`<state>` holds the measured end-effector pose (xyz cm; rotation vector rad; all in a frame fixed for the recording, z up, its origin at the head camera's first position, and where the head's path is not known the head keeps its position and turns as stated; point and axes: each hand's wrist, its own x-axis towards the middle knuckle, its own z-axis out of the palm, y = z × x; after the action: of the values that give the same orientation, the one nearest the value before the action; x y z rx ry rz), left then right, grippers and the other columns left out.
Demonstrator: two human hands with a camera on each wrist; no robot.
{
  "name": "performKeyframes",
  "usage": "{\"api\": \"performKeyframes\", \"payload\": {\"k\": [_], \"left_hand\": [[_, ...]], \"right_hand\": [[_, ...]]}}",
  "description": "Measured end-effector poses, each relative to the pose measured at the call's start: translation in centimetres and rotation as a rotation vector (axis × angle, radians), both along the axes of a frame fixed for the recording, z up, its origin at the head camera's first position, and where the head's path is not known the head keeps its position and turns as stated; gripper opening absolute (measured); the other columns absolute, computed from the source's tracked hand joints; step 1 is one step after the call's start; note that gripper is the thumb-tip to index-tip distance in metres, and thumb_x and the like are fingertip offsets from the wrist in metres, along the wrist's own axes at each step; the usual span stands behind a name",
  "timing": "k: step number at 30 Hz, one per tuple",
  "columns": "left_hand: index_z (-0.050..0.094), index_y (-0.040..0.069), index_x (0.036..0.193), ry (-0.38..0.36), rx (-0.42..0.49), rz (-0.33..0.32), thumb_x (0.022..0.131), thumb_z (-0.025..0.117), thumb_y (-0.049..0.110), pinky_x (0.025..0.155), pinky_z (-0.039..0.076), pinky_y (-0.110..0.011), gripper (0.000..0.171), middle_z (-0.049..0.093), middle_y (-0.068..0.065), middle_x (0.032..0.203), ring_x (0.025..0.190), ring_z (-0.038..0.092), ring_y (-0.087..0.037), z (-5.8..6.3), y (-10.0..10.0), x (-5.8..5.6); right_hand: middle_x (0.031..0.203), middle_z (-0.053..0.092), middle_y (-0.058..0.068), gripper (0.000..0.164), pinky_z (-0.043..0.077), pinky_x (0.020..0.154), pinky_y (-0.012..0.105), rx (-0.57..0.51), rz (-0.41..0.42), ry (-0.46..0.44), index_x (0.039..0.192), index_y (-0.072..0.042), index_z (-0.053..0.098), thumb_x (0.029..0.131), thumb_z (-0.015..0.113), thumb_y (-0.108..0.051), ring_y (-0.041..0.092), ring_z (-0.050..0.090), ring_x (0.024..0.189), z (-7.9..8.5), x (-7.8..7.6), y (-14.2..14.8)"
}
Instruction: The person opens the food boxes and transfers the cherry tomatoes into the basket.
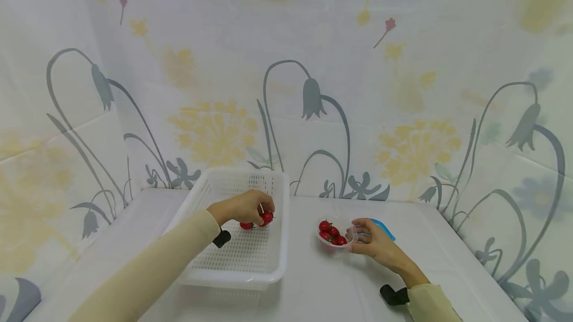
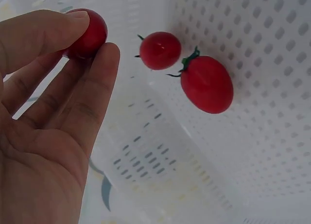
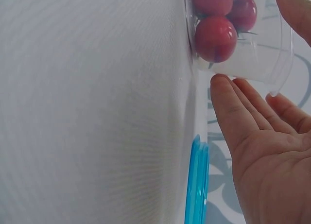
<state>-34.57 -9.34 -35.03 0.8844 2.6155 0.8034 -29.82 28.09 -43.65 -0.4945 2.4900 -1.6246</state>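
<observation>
My left hand (image 1: 243, 206) is inside a white perforated basket (image 1: 286, 242). Its thumb and fingers pinch a red cherry tomato (image 2: 92, 37). In the left wrist view, two more cherry tomatoes with green stems, a smaller one (image 2: 160, 50) and a longer one (image 2: 207, 84), lie in the basket. My right hand (image 1: 380, 247) is at the right side of a small clear container (image 1: 344, 222), thumb in front and fairly straight fingers behind. Several cherry tomatoes (image 3: 215, 39) fill that container. Whether every fingertip touches its wall, I cannot tell.
A blue lid (image 1: 384, 229) lies on the white table behind my right hand. The basket's raised walls surround my left hand. A floral cloth (image 1: 286, 63) hangs behind the table.
</observation>
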Motion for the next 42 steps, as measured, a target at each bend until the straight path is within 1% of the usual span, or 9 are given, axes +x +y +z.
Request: {"api": "performKeyframes", "payload": {"k": [4, 9, 12, 17, 23, 30, 34, 38, 42], "left_hand": [[0.063, 0.012, 0.094, 0.013, -0.046, 0.007, 0.071, 0.07, -0.002, 0.062, 0.049, -0.028, 0.027, 0.062, -0.001, 0.089, 0.079, 0.057, -0.014, -1.1, -0.1, -0.6], [0.063, 0.01, 0.09, -0.027, -0.077, 0.011, 0.069, 0.07, -0.003, 0.058, 0.049, -0.028, 0.025, 0.06, -0.002, 0.086, 0.076, 0.053, -0.016, -2.2, 0.0, -1.1], [0.063, 0.011, 0.087, -0.023, -0.098, 0.003, 0.07, 0.069, -0.003, 0.059, 0.047, -0.027, 0.023, 0.059, -0.002, 0.083, 0.075, 0.051, -0.015, -2.7, 0.0, -1.1], [0.062, 0.012, 0.085, -0.02, -0.119, 0.004, 0.07, 0.069, -0.001, 0.064, 0.044, -0.027, 0.021, 0.059, -0.003, 0.079, 0.073, 0.05, -0.015, -2.9, 0.0, -1.1], [0.062, 0.012, 0.087, -0.026, -0.15, 0.014, 0.07, 0.069, -0.001, 0.065, 0.045, -0.028, 0.023, 0.059, -0.003, 0.082, 0.074, 0.051, -0.015, -3.1, 0.0, -1.1], [0.063, 0.008, 0.087, -0.024, -0.103, 0.018, 0.069, 0.069, -0.003, 0.057, 0.046, -0.028, 0.023, 0.059, -0.008, 0.084, 0.07, 0.052, -0.015, -2.7, -0.1, -1.0], [0.063, 0.006, 0.088, -0.04, -0.068, 0.031, 0.07, 0.07, -0.003, 0.054, 0.049, -0.031, 0.021, 0.058, -0.01, 0.087, 0.069, 0.053, -0.017, -2.3, -0.2, -1.0], [0.062, 0.009, 0.091, -0.001, -0.053, 0.028, 0.072, 0.07, 0.001, 0.061, 0.05, -0.031, 0.021, 0.06, -0.006, 0.09, 0.075, 0.055, -0.015, -1.8, -0.2, -1.1], [0.062, 0.013, 0.09, 0.098, -0.001, -0.016, 0.074, 0.07, 0.006, 0.069, 0.047, -0.027, 0.02, 0.062, 0.001, 0.086, 0.08, 0.056, -0.011, -0.6, 0.2, -1.3]], "right_hand": [[0.124, 0.042, 0.019, 0.073, 0.046, 0.083, 0.028, 0.002, 0.001, -0.005, 0.131, 0.0, 0.03, 0.076, 0.072, -0.021, 0.03, 0.049, 0.111, 0.0, 0.0, -0.1], [0.124, 0.042, 0.02, 0.072, 0.046, 0.083, 0.027, -0.003, 0.013, 0.001, 0.131, 0.001, 0.029, 0.076, 0.072, -0.02, 0.031, 0.049, 0.111, 0.2, 0.1, -0.1], [0.123, 0.042, 0.019, 0.074, 0.046, 0.083, 0.026, -0.008, 0.012, 0.0, 0.13, 0.001, 0.028, 0.075, 0.073, -0.021, 0.031, 0.049, 0.11, 0.2, 0.1, -0.2], [0.122, 0.043, 0.016, 0.074, 0.046, 0.083, 0.026, 0.001, -0.001, -0.011, 0.13, -0.001, 0.029, 0.074, 0.073, -0.023, 0.029, 0.05, 0.109, 0.3, 0.0, -0.2], [0.122, 0.044, 0.016, 0.074, 0.046, 0.082, 0.027, 0.004, -0.005, -0.009, 0.131, -0.001, 0.029, 0.074, 0.073, -0.023, 0.029, 0.05, 0.109, 0.2, 0.1, -0.2], [0.123, 0.042, 0.019, 0.073, 0.047, 0.082, 0.026, -0.009, 0.01, -0.005, 0.13, 0.001, 0.028, 0.076, 0.072, -0.02, 0.031, 0.05, 0.108, 0.3, 0.1, -0.3], [0.123, 0.042, 0.021, 0.072, 0.046, 0.082, 0.026, -0.018, 0.021, -0.003, 0.13, 0.002, 0.028, 0.076, 0.072, -0.018, 0.033, 0.049, 0.109, 0.4, 0.2, -0.3], [0.123, 0.041, 0.021, 0.072, 0.046, 0.082, 0.026, -0.017, 0.022, -0.001, 0.13, 0.001, 0.028, 0.076, 0.072, -0.018, 0.033, 0.049, 0.11, 0.4, 0.2, -0.3], [0.123, 0.041, 0.023, 0.07, 0.047, 0.082, 0.027, -0.024, 0.022, -0.01, 0.13, 0.002, 0.028, 0.077, 0.071, -0.016, 0.036, 0.047, 0.111, 0.8, 0.5, -0.4]]}}
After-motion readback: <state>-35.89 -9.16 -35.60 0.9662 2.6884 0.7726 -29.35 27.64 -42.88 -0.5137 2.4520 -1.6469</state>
